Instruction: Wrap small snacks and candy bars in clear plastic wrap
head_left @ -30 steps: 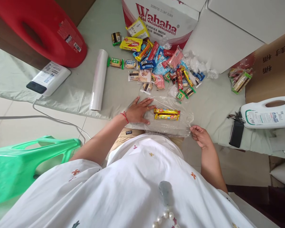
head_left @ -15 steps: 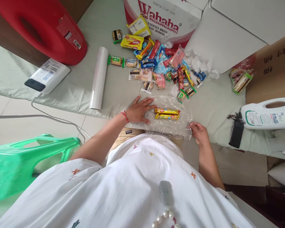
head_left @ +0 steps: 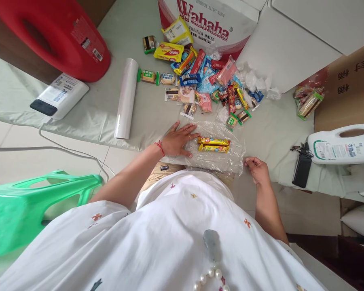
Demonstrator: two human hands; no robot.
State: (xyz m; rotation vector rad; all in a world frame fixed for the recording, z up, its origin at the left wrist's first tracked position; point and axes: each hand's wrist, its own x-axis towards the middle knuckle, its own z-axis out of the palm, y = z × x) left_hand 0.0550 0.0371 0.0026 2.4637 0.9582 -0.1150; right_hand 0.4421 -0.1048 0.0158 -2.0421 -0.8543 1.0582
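My left hand (head_left: 178, 140) lies flat with fingers spread, pressing the left edge of a sheet of clear plastic wrap (head_left: 214, 162). On the wrap rest two snack bars in yellow wrappers (head_left: 214, 145), side by side, just right of that hand. At the wrap's right edge is my right hand (head_left: 257, 169), thumb and fingertips pinched together. Whether a bit of the clear film is between them cannot be made out. Behind the wrap is a pile of packaged snacks (head_left: 206, 79). A roll of plastic wrap (head_left: 126, 99) lies to the left.
A Wahaha carton (head_left: 206, 24) stands at the back. To the left are a red jug (head_left: 91, 44), a white device (head_left: 60, 97) with a cord and a green stool (head_left: 18, 214). On the right lie a white detergent bottle (head_left: 346, 145) and a black key case (head_left: 302, 169).
My right hand has shifted slightly right, and the wrap's lower right corner has drawn back a little from it. My left hand and the bars stay in place.
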